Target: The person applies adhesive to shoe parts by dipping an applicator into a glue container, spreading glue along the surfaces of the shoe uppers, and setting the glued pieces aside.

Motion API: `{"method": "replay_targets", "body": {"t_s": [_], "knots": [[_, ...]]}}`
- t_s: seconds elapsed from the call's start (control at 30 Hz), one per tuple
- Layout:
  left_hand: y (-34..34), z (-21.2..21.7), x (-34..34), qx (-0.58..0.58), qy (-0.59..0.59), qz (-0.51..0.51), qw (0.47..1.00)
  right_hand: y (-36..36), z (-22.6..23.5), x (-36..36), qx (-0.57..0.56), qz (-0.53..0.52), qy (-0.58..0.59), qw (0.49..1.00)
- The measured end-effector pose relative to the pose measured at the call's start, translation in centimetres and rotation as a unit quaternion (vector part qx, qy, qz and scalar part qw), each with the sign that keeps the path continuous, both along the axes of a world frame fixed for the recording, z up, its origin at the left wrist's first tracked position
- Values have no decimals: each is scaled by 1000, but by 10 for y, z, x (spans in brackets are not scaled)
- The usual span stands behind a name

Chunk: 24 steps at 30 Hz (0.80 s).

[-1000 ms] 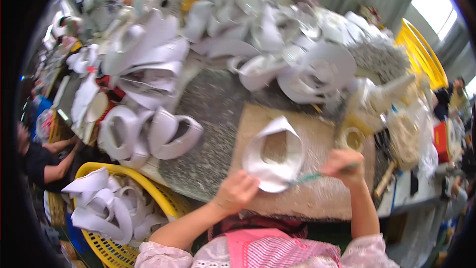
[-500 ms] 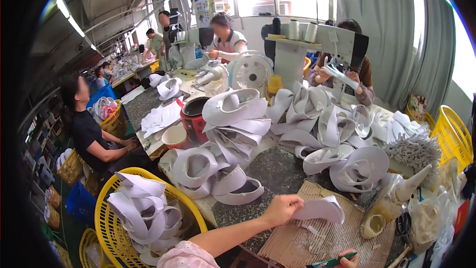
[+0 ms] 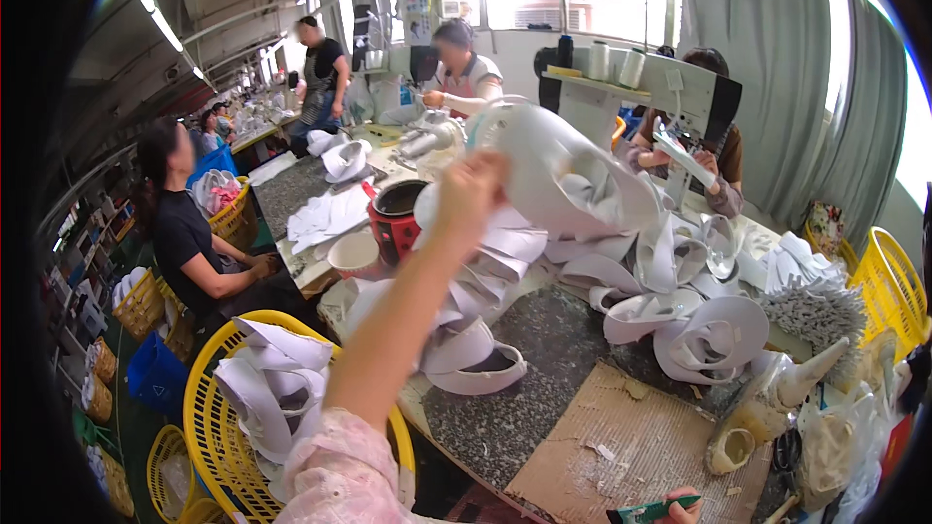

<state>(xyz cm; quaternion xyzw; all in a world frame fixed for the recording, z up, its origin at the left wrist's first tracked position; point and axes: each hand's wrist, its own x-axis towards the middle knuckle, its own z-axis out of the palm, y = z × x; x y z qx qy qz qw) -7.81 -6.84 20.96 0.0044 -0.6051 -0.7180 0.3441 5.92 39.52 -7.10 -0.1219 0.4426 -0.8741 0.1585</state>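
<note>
My left hand [image 3: 470, 190] is raised high over the table, shut on a curved white shoe upper [image 3: 573, 175] that it holds above a pile of similar white uppers [image 3: 680, 281]. My forearm in a pink patterned sleeve stretches up from the lower edge. Only the fingertips of my right hand [image 3: 685, 513] show at the bottom edge, gripping a thin green tool [image 3: 649, 509] over a brown cardboard sheet [image 3: 621, 446] that has white flecks on it.
A yellow basket [image 3: 206, 398] of white uppers stands at my lower left, another yellow basket [image 3: 888, 281] at the right. A red pot [image 3: 396, 223], a small glue cup [image 3: 730, 448] and a sewing machine [image 3: 670, 87] are on the speckled table [image 3: 544, 369]. Other people sit around.
My left hand has lifted the white upper off the cardboard and raised it over the pile. The view has tilted up from the table to the room.
</note>
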Motion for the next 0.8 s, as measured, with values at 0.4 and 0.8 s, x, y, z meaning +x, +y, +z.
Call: {"method": "replay_targets", "body": {"t_s": [0.4,0.8], "knots": [[-160,-90,0,158,-133,170,963,-5,-3,-5,-15,-36,-59,998],[-137,-85,-13,40,-82,437,895,1,-10,2,-26,-18,-52,998]]}}
